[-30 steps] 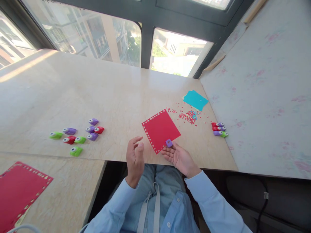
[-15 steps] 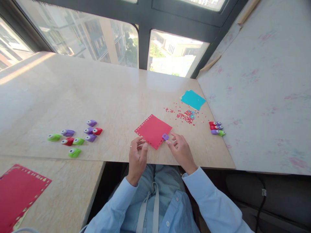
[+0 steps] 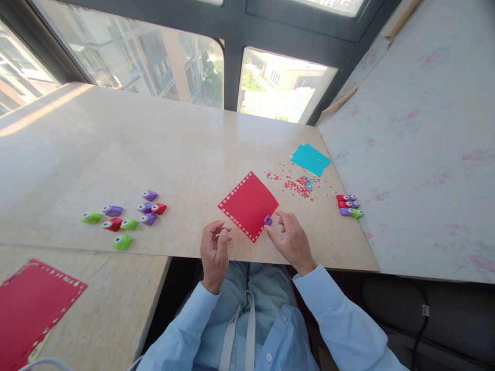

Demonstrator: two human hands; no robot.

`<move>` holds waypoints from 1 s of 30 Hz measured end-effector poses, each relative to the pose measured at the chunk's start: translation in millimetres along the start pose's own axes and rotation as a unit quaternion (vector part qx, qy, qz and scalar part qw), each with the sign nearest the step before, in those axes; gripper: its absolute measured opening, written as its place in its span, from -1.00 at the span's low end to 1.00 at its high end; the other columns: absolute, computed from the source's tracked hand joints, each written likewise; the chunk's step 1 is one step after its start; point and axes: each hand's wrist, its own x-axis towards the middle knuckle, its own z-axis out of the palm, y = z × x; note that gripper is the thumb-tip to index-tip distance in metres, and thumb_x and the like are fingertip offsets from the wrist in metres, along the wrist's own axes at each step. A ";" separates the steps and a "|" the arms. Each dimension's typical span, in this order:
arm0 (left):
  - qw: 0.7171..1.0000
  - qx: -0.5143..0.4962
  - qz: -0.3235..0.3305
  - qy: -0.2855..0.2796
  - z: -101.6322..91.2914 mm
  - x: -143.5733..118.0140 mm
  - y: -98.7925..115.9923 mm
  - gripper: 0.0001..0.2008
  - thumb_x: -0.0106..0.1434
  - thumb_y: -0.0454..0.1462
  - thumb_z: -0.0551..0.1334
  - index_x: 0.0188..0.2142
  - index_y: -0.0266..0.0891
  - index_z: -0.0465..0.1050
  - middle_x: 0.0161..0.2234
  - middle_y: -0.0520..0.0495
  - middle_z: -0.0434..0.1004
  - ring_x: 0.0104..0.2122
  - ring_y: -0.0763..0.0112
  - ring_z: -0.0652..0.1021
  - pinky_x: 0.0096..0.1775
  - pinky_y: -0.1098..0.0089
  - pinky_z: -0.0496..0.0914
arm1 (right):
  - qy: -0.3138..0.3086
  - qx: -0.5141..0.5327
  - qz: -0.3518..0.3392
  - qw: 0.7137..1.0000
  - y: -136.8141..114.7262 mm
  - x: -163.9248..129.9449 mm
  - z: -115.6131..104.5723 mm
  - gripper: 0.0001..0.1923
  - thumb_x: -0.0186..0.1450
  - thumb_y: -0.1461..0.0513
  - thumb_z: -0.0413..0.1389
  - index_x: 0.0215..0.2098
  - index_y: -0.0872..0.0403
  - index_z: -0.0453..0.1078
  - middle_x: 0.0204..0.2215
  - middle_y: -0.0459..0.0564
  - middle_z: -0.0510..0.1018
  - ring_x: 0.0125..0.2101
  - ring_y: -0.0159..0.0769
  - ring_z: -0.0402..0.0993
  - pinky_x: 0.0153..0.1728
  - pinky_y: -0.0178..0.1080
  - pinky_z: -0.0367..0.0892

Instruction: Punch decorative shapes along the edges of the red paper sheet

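A red sheet of paper [image 3: 248, 206] with small punched holes along its edges lies in front of me on the table, one corner towards me. At its lower right edge sits a small purple craft punch [image 3: 268, 220]. My right hand [image 3: 292, 239] has its thumb and fingers closed around the punch and the paper's edge there. Left of the sheet, my left hand [image 3: 215, 252] is raised with loosely curled fingers apart. It holds nothing and is clear of the paper.
Red paper bits [image 3: 299, 186] lie scattered beyond my right hand, near blue paper sheets [image 3: 311, 159]. Several punches [image 3: 129, 224] are spread on the left; more [image 3: 349, 205] are grouped at the right edge. Another punched red sheet [image 3: 36, 304] lies at lower left.
My left hand has come away from the red paper, back to the left. The sheet has shifted slightly away and turned, with the punch still at its right edge.
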 end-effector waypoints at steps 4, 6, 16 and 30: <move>1.000 0.005 0.020 -0.007 1.1 -0.1 -1.9 -0.73 0.34 -0.11 0.18 -0.09 -0.24 0.40 -0.11 -0.13 0.45 -0.24 0.45 0.56 -0.30 0.46 0.52 | -0.026 -0.006 0.022 0.999 6.3 -4.8 5.2 -0.55 0.32 0.04 0.13 0.07 0.12 0.35 -0.31 0.05 0.45 -0.43 -0.29 0.37 -0.36 -0.22 0.39; 0.999 0.011 0.035 -0.009 1.3 -0.2 -3.8 -0.75 0.35 -0.12 0.17 -0.10 -0.23 0.41 -0.10 -0.12 0.43 -0.24 0.46 0.55 -0.30 0.47 0.51 | -0.033 -0.006 0.016 0.999 7.0 -3.4 7.0 -0.58 0.32 0.06 0.13 0.06 0.12 0.36 -0.26 0.08 0.47 -0.35 -0.23 0.43 -0.31 -0.19 0.42; 0.996 0.062 0.059 -0.018 -0.9 -0.9 -14.5 -0.75 0.36 -0.12 0.15 -0.12 -0.22 0.43 -0.08 -0.14 0.44 -0.12 0.36 0.53 -0.20 0.38 0.51 | -0.044 -0.003 -0.004 0.999 8.1 -0.9 13.7 -0.77 0.33 0.16 0.12 -0.07 0.06 0.44 -0.19 0.10 0.53 -0.26 -0.19 0.50 -0.17 -0.13 0.44; 0.993 -0.031 -0.096 -0.067 -0.9 9.2 8.4 -0.18 0.11 -0.06 0.41 0.26 -0.15 0.08 0.05 -0.23 0.46 -0.08 0.30 0.59 -0.08 0.32 0.55 | 0.010 0.051 -0.036 0.998 22.3 -17.6 21.6 -0.69 0.34 0.19 0.10 0.04 0.07 0.37 -0.10 0.14 0.54 -0.04 -0.12 0.46 0.05 -0.01 0.38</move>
